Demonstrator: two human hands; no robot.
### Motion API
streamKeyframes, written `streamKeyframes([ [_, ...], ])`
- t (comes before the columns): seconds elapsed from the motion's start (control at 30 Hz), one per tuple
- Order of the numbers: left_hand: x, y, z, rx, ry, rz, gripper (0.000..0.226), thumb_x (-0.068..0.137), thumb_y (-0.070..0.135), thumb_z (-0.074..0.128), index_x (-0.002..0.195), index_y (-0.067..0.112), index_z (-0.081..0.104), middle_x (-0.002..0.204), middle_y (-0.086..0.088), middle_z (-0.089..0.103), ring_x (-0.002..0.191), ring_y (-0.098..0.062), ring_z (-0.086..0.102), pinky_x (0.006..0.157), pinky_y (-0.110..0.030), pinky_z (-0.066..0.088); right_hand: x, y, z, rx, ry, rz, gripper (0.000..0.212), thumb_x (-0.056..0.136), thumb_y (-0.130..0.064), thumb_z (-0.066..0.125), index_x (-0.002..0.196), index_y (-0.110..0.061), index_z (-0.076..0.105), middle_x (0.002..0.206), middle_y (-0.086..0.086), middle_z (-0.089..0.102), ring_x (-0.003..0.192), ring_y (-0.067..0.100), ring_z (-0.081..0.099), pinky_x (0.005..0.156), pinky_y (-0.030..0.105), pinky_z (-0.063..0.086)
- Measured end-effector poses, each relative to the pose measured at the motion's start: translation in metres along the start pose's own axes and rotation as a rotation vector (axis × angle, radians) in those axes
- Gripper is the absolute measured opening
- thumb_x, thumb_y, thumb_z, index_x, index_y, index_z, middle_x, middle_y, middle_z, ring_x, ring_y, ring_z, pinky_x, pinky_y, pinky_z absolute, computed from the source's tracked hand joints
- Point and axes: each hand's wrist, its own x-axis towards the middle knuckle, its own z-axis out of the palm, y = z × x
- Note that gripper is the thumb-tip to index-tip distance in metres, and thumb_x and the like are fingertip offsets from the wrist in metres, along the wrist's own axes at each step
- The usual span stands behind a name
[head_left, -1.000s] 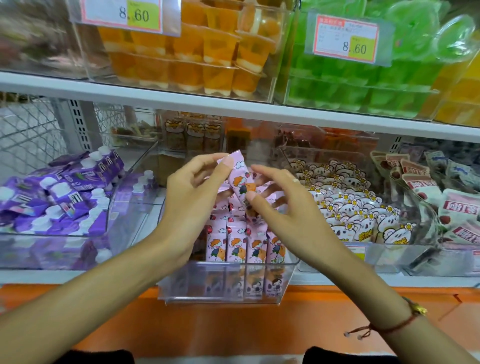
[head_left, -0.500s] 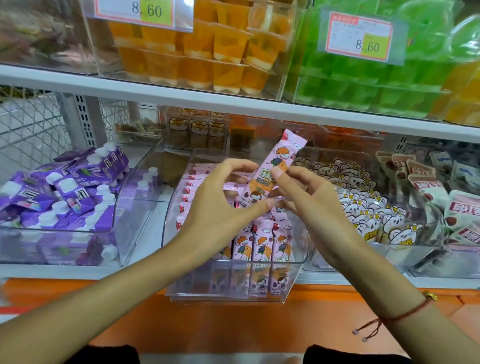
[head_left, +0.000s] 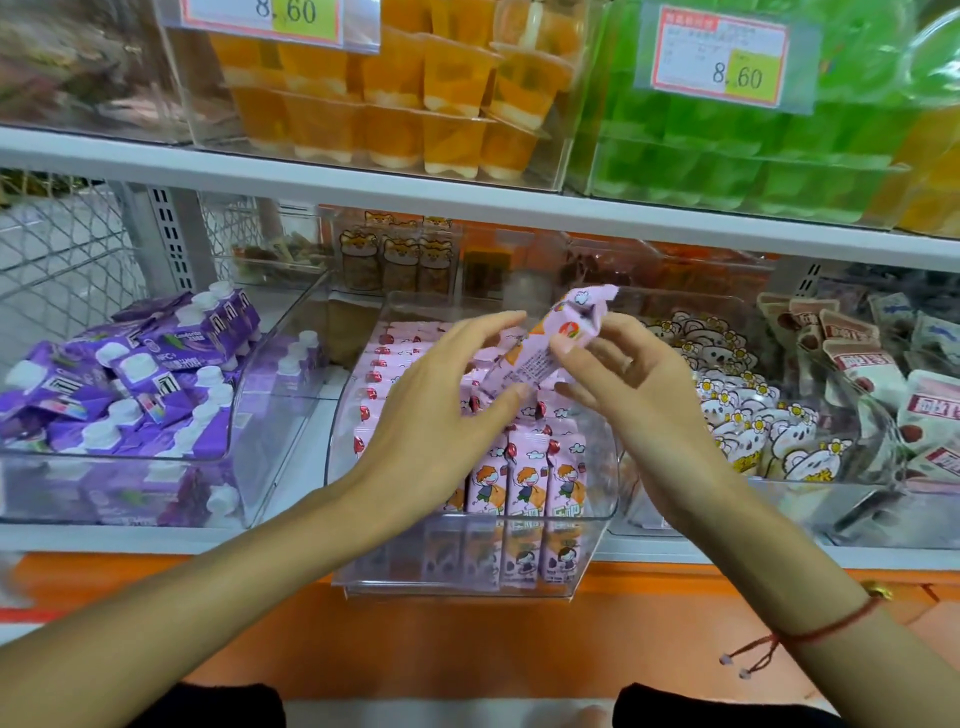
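Note:
A pink snack packet (head_left: 540, 348) is held slanted above a clear bin (head_left: 467, 582) full of upright pink packets (head_left: 524, 478). My right hand (head_left: 639, 400) pinches the packet's upper end between thumb and fingers. The packet's lower end lies against my left hand (head_left: 441, 410), whose fingers are nearly straight. The packet's printed back faces me.
A clear bin of purple spouted pouches (head_left: 130, 384) stands to the left, and bins of white cartoon-bear packets (head_left: 748, 415) and white-and-maroon packets (head_left: 883, 374) to the right. The upper shelf (head_left: 363, 182) holds orange and green jelly cups with price tags. An orange ledge runs below.
The pink packet has been turned over between both hands, from its picture side to its printed back. The view has moved closer to the shelf.

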Motion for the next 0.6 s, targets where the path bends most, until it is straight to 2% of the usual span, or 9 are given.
streamKeyframes([
  [0.07, 0.0, 0.001, 0.001, 0.028, 0.043, 0.026, 0.045, 0.084, 0.024, 0.072, 0.124, 0.033, 0.053, 0.122, 0.02, 0.057, 0.116, 0.002, 0.051, 0.092, -0.014, 0.043, -0.002, 0.0, 0.004, -0.048, 0.025, -0.07, 0.014, 0.082, -0.016, 0.071, 0.091, -0.023, 0.062, 0.081, -0.013, 0.07, 0.086, 0.004, 0.068, 0.08, 0.02, 0.054],
  [0.17, 0.002, 0.001, 0.0, -0.038, 0.082, 0.037, 0.038, 0.081, 0.018, 0.075, 0.115, 0.027, 0.059, 0.112, 0.016, 0.064, 0.108, 0.0, 0.057, 0.086, -0.008, 0.042, -0.004, -0.001, 0.007, -0.078, 0.02, -0.115, 0.02, 0.078, -0.018, 0.075, 0.093, -0.022, 0.063, 0.086, -0.01, 0.07, 0.085, 0.004, 0.067, 0.075, 0.016, 0.051],
  [0.27, 0.005, 0.005, -0.002, -0.221, 0.007, -0.032, 0.038, 0.085, 0.018, 0.07, 0.121, 0.025, 0.059, 0.115, 0.016, 0.066, 0.107, 0.001, 0.061, 0.086, -0.011, 0.048, -0.004, -0.003, 0.003, -0.102, -0.008, -0.079, 0.026, 0.082, -0.024, 0.071, 0.107, -0.025, 0.064, 0.1, -0.009, 0.07, 0.087, 0.003, 0.067, 0.071, 0.015, 0.051],
  [0.33, 0.007, 0.007, -0.004, -0.377, -0.079, -0.144, 0.04, 0.087, 0.017, 0.066, 0.126, 0.026, 0.058, 0.116, 0.014, 0.067, 0.106, 0.001, 0.063, 0.083, -0.013, 0.051, -0.003, -0.003, 0.0, -0.126, 0.0, -0.029, 0.025, 0.087, -0.029, 0.065, 0.112, -0.025, 0.065, 0.102, -0.01, 0.07, 0.081, -0.002, 0.065, 0.065, 0.014, 0.051],
  [0.4, 0.007, 0.01, -0.005, -0.532, -0.182, -0.307, 0.035, 0.09, 0.022, 0.062, 0.125, 0.026, 0.06, 0.11, 0.011, 0.072, 0.1, 0.001, 0.066, 0.076, -0.013, 0.053, -0.002, -0.003, -0.001, -0.141, 0.038, 0.044, 0.023, 0.089, -0.032, 0.062, 0.11, -0.021, 0.066, 0.094, -0.008, 0.07, 0.07, 0.0, 0.062, 0.058, 0.016, 0.049],
  [0.5, 0.006, 0.014, -0.004, -0.704, -0.286, -0.521, 0.023, 0.093, 0.028, 0.057, 0.112, 0.02, 0.068, 0.098, 0.007, 0.075, 0.085, -0.001, 0.07, 0.066, -0.014, 0.054, 0.0, -0.001, -0.001, -0.116, 0.062, 0.149, 0.025, 0.089, -0.035, 0.062, 0.101, -0.013, 0.065, 0.067, -0.005, 0.067, 0.057, 0.006, 0.059, 0.052, 0.018, 0.047],
  [0.6, 0.008, 0.015, -0.002, -0.754, -0.311, -0.611, 0.028, 0.092, 0.03, 0.058, 0.11, 0.013, 0.07, 0.101, 0.0, 0.075, 0.091, -0.011, 0.072, 0.069, -0.02, 0.057, 0.001, 0.0, -0.001, -0.098, 0.063, 0.185, 0.024, 0.088, -0.034, 0.063, 0.096, -0.012, 0.063, 0.057, -0.005, 0.062, 0.05, 0.006, 0.056, 0.046, 0.016, 0.045],
])
